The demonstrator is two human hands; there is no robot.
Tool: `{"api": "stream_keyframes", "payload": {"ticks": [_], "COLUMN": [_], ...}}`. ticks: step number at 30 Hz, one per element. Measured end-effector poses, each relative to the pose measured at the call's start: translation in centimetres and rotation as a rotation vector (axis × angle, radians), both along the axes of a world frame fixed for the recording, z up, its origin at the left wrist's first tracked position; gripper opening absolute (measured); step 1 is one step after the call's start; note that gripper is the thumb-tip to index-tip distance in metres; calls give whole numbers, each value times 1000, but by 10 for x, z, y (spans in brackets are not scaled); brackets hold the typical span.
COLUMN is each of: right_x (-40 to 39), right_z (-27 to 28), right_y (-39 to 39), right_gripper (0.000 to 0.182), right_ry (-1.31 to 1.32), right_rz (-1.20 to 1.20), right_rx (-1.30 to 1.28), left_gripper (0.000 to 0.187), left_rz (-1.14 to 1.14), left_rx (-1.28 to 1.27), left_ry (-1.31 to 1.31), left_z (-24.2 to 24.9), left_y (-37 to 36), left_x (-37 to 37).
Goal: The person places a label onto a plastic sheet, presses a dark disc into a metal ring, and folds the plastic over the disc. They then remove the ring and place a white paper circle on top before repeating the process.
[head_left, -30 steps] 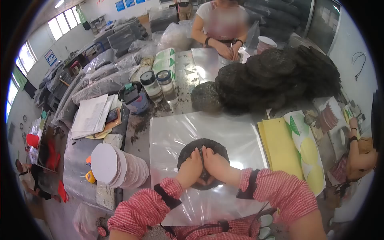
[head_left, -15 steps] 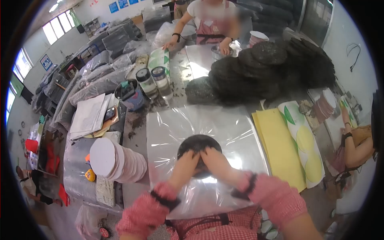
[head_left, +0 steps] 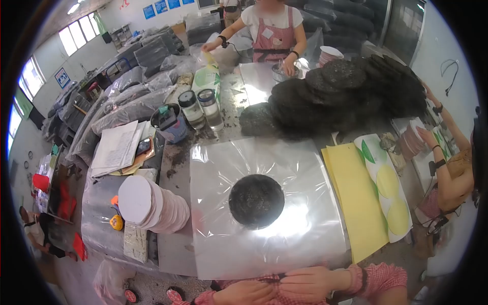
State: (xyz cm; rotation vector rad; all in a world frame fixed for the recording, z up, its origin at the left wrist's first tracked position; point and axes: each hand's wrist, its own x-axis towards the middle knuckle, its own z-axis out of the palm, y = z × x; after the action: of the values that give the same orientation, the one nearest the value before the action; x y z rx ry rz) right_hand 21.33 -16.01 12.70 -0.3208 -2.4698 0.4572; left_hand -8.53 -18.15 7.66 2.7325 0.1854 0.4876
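Observation:
A dark, round, flat cake (head_left: 256, 202) of rough pressed material, perhaps dried seaweed, lies on a clear plastic sheet (head_left: 218, 254) in front of me. The sheet is wrinkled around it and shiny with reflections. Below the sheet's near edge, my left hand (head_left: 247, 293) rests against my checked apron with its fingers extended, partly cut off by the frame. Beside it, my right hand (head_left: 316, 282) lies flat at the apron too, fingers stretched toward the left. Both hands hold nothing and are apart from the cake.
Left stand a stack of pale round papers (head_left: 165, 208), an orange tape measure (head_left: 116, 222) and papers with a phone (head_left: 144, 146). Behind are two jars (head_left: 211, 109), a bucket (head_left: 173, 124) and a heap of dark cakes (head_left: 325, 96). Yellow sheets (head_left: 356, 203) lie right. Co-workers stand across and right.
Both my hands have left the dark cake and drawn back to my apron, leaving the cake uncovered on the sheet. The co-worker across has raised a hand holding a yellowish sheet.

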Motion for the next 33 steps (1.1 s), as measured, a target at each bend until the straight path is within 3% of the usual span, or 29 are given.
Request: {"api": "stream_keyframes", "payload": {"ticks": [1, 2, 3, 4, 5, 6, 7, 9, 10, 11, 13, 14, 15, 16, 19, 20, 22, 23, 25, 26, 27, 28, 29, 30, 31, 33], "right_x": [-11, 4, 19, 21, 25, 23, 15, -6, -12, -16, -14, -22, -34, -49, -93, -100, -100, -98, -99, -96, -94, -81, -65, -57, -51, -70], "right_z": [-39, -77, -106, -108, -106, -111, -121, -148, -151, -142, -164, -136, -112, -92, -78, -91, -117, -126, -122, -102, -89, -88, -95, -92, -91, -106], "right_y": [7, 7, 11, 30, 52, 67, 79, 96, 103, 105, 131, 144, 155, 169, 176, 175, 174, 176, 172, 169, 168, 170, 182, 188, 191, 253], "right_gripper": [24, 29, 34, 48, 63, 81, 99, 123, 130, 129, 121, 112, 112, 102, 70, 50, 47, 44, 47, 50, 53, 56, 58, 57, 55, 48], "right_ry": [-32, -214, -392, -323, -257, -357, -449, -226, -178, -154, 367, 723, 723, 686, 345, 256, 200, 126, 37, 49, 62, 197, 410, 546, 685, 924], "right_rz": [124, -10, -152, -308, -458, -603, -748, -833, -790, -803, -867, -855, -870, -885, -749, -756, -750, -737, -736, -651, -567, -462, -415, -639, -872, -1068], "right_rx": [-8, -185, -366, -329, -298, -155, -7, -153, -167, -366, -727, -946, -964, -754, -202, -49, -73, -115, -152, -222, -283, -355, -264, -300, -342, -846], "left_gripper": [59, 72, 84, 96, 102, 108, 108, 109, 94, 62, 36, 36, 24, 15, 24, 24, 40, 40, 48, 48, 54, 61, 68, 76, 76, 82], "left_rz": [302, 604, 843, 1054, 1086, 1113, 1114, 891, 899, 967, 1183, 1173, 1213, 1253, 1150, 1148, 1051, 1049, 1055, 1069, 1030, 957, 866, 905, 902, 1035], "left_rx": [-352, -703, -323, 64, 108, 146, 143, 27, -10, -105, -370, -373, -271, -165, -177, -171, -160, -154, -914, -924, -670, -411, -153, 32, 31, -401], "left_ry": [189, 372, 280, 172, 2, -163, -158, -181, -141, -176, -198, -191, -169, -147, 33, 41, -356, -360, -1337, -1334, -996, -670, -345, -240, -240, -433], "left_z": [-11, -30, -45, -60, -67, -73, -61, -36, -33, -41, -60, -60, -59, -60, -62, -58, -44, -44, -51, -50, -47, -43, -41, -47, -53, -56], "left_y": [10, 28, 45, 62, 86, 105, 116, 138, 143, 148, 158, 164, 164, 162, 164, 158, 155, 173, 197, 193, 189, 193, 197, 195, 198, 188], "left_x": [15, 19, 6, -7, -7, -7, 6, 50, 58, 61, 61, 66, 70, 72, 59, 49, 30, 25, 17, 19, 27, 37, 46, 53, 58, 63]}}
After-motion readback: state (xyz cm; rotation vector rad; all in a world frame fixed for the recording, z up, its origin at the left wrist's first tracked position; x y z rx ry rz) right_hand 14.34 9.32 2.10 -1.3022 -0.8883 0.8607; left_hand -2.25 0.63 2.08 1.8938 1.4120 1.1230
